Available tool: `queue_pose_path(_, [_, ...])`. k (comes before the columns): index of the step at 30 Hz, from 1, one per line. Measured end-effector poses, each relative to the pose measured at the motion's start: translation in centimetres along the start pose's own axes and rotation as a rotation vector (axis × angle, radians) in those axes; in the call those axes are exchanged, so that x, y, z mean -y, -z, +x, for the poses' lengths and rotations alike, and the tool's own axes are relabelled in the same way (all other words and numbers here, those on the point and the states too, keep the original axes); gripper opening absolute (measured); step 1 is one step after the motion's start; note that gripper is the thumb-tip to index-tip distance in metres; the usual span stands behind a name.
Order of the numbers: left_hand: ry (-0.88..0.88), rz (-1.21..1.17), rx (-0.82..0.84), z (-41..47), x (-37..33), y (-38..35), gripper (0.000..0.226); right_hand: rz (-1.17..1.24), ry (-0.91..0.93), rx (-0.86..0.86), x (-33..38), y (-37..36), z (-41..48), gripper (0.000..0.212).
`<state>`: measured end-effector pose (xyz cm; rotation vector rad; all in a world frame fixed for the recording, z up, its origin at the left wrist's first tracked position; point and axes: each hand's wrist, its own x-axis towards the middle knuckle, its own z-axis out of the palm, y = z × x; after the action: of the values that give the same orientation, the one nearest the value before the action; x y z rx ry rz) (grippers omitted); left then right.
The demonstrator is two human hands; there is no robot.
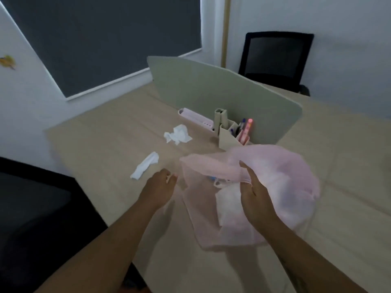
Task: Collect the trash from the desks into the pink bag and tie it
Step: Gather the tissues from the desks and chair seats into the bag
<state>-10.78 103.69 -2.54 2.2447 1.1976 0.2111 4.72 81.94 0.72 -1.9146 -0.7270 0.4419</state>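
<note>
Two tissues to go — my right hand's pinch on the bag rim could slip, spilling it; left hand's grip unclear.

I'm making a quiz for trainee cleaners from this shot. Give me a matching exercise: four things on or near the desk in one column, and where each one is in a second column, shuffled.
Things:
1. bag
2. crumpled tissue
3. pen holder
4. chair

Places:
A. beside the divider, pens inside
B. beyond the desk, by the wall
C. held by the right hand
D. loose on the desk, left of the pen holder

Pairs: 1-C; 2-D; 3-A; 4-B
</note>
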Motion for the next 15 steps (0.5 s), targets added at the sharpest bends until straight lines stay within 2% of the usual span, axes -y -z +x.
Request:
queue_pose_path(2, [0.105,0.167,-0.011,2.4,3.9,0.5,0.054,0.061,-0.057,-0.007,-0.2,-3.0,1.7,0.042])
queue_pose_path(4, [0.188,0.272,-0.025,5.3,7.0,0.7,0.064,0.137,-0.150,-0.070,-0.6,-5.5,4.1,0.032])
queue_pose_path(6, [0.209,0.295,-0.048,8.4,9.6,0.4,0.072,0.153,-0.240,-0.109,-0.9,-7.2,6.9,0.020])
queue_pose_path(8, [0.208,0.279,-0.052,11.2,11.2,-0.2,0.073,0.157,-0.318,-0.158,-1.1,-8.4,9.3,0.024])
queue_pose_path(10, [0.208,0.340,-0.089,13.5,11.7,-0.8,0.060,0.094,-0.317,-0.247,-1.0,-9.2,11.2,0.036])
queue_pose_path(12, [0.142,0.379,-0.127,16.1,11.3,-1.3,0.036,0.044,-0.297,-0.341,-0.8,-9.3,12.5,0.039])
queue_pose_path(15, [-0.029,0.220,-0.140,20.5,8.7,-2.1,0.022,-0.009,-0.328,-0.441,-1.0,-8.7,13.5,0.039])
